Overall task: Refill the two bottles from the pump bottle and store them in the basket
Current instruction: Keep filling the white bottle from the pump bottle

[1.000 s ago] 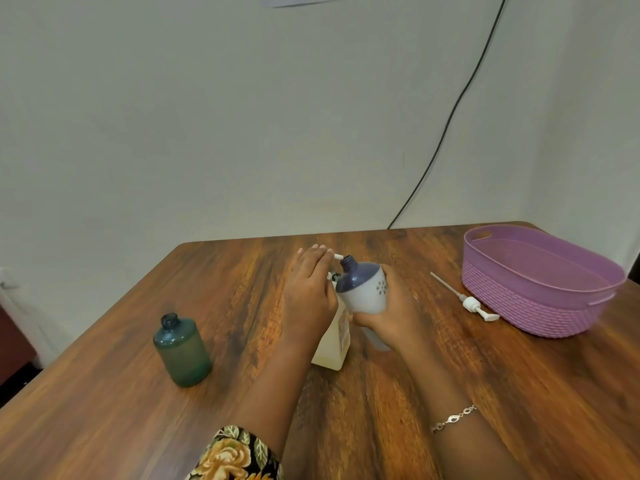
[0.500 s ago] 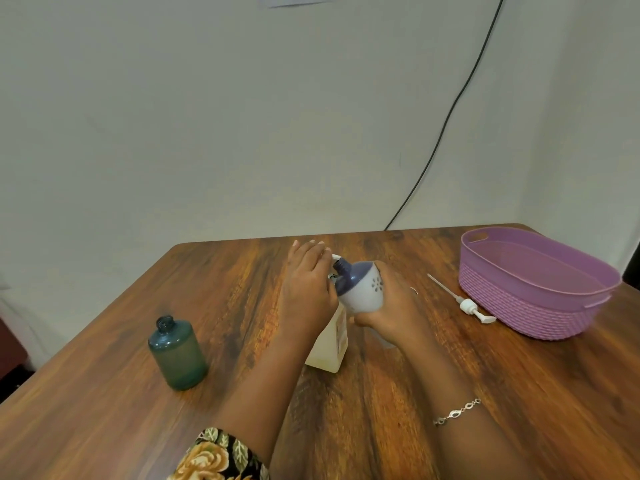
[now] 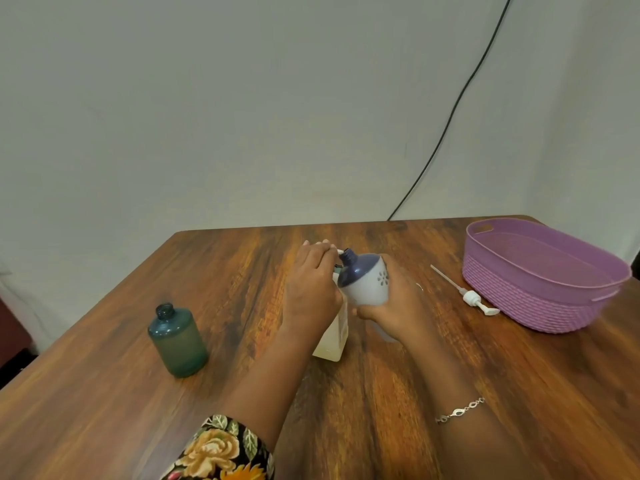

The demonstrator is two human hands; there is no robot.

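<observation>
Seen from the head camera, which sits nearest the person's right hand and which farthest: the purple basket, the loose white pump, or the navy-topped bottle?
1. Navy-topped bottle: gripped by the right hand itself.
2. Loose white pump: lying just to the hand's right.
3. Purple basket: beyond the pump, far right.

Both my forearms reach in from the near edge of the table point(image 3: 519, 393) to its middle. My left hand point(image 3: 311, 292) lies palm down, fingers point(image 3: 320, 249) nearly straight, on top of the pump bottle point(image 3: 334, 337). My right hand point(image 3: 394, 306) curls round the bottle point(image 3: 367, 287) from beneath, tilting its neck toward my left fingers.
</observation>
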